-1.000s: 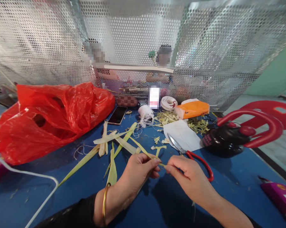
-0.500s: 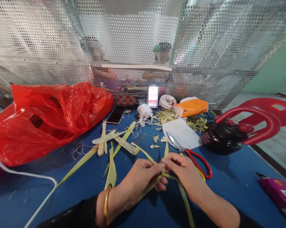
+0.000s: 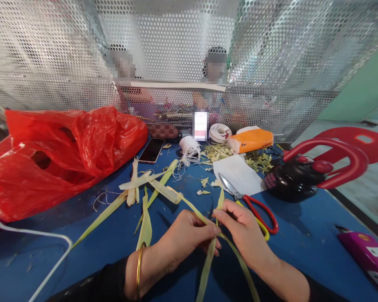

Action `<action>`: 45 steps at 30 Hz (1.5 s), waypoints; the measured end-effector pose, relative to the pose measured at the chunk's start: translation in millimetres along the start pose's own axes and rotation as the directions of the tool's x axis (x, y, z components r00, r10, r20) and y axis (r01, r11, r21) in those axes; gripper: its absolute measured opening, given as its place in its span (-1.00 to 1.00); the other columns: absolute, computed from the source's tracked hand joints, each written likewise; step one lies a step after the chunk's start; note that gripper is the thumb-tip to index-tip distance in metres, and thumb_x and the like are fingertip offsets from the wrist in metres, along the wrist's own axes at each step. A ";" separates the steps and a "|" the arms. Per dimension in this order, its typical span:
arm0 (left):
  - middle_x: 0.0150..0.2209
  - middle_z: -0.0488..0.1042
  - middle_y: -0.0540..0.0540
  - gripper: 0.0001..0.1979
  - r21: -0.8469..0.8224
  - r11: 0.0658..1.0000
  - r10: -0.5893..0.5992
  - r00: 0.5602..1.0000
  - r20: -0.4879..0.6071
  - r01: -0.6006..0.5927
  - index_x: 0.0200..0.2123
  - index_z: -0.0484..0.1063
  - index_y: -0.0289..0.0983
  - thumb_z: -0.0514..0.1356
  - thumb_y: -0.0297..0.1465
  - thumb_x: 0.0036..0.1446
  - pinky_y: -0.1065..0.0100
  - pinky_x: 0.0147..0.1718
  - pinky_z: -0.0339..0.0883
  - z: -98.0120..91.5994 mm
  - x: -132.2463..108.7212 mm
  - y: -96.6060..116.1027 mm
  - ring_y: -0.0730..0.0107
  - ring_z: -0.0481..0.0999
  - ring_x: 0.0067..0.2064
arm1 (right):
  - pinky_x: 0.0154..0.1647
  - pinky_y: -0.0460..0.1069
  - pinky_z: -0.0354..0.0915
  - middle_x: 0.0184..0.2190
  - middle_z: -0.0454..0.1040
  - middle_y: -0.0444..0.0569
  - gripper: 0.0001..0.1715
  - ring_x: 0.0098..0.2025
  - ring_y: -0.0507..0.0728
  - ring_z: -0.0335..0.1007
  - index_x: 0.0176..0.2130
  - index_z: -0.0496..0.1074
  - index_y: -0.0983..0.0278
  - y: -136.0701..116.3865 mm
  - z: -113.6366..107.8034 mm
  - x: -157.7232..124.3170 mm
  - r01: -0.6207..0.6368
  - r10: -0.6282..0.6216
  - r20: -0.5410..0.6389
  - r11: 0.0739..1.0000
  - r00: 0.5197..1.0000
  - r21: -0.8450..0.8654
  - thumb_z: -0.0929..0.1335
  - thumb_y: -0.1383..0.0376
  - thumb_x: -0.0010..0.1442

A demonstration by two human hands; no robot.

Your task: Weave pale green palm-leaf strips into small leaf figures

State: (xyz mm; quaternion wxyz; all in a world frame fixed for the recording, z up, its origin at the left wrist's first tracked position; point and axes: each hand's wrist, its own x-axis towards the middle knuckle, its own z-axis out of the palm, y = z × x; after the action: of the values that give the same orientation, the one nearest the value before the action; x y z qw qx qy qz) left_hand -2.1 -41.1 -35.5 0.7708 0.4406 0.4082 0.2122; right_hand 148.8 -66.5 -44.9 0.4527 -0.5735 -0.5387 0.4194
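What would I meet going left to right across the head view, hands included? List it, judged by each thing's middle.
Red plastic bag → phone → left hand → right hand → black jug → purple package.

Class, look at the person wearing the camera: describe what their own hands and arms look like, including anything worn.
Both the left hand and right hand are ungloved. A slim gold-coloured bangle circles the left wrist; the right wrist shows no jewellery. The left sleeve and right sleeve are black.
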 end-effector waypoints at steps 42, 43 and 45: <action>-0.37 0.59 -0.13 -0.91 -0.098 0.956 0.258 0.950 -0.178 -0.278 -0.45 0.61 -0.33 0.31 -0.49 -0.12 0.35 -0.18 0.31 -7.8 -5.1 17.2 0.33 0.50 -0.29 | -0.28 -0.02 0.28 -0.38 0.37 -0.06 -0.72 -0.30 0.11 0.33 -0.51 0.25 0.23 -11.1 1.0 -12.6 0.329 -0.284 0.229 0.925 0.931 -0.190 0.25 0.34 0.25; -0.38 0.59 -0.13 -0.91 -0.101 0.956 0.255 0.950 -0.180 -0.276 -0.45 0.60 -0.33 0.31 -0.49 -0.13 0.35 -0.19 0.31 -7.7 -5.3 17.6 0.34 0.50 -0.30 | -0.27 -0.02 0.28 -0.38 0.37 -0.06 -0.72 -0.29 0.11 0.33 -0.51 0.25 0.23 -11.4 0.7 -12.7 0.331 -0.286 0.232 0.925 0.930 -0.188 0.25 0.34 0.25; -0.38 0.59 -0.13 -0.91 -0.110 0.955 0.254 0.950 -0.182 -0.276 -0.46 0.60 -0.33 0.31 -0.50 -0.14 0.35 -0.20 0.32 -7.4 -5.8 18.4 0.34 0.50 -0.30 | -0.25 -0.01 0.28 -0.38 0.36 -0.07 -0.73 -0.27 0.12 0.34 -0.50 0.24 0.22 -11.6 0.2 -12.6 0.331 -0.285 0.241 0.926 0.928 -0.182 0.25 0.35 0.25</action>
State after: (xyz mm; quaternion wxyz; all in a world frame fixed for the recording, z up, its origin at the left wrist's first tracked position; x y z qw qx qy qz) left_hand -10.9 -31.8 -19.3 0.7265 0.4195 0.3927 0.3768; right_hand 144.9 -79.0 -33.8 0.3876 -0.4801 -0.7103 0.3388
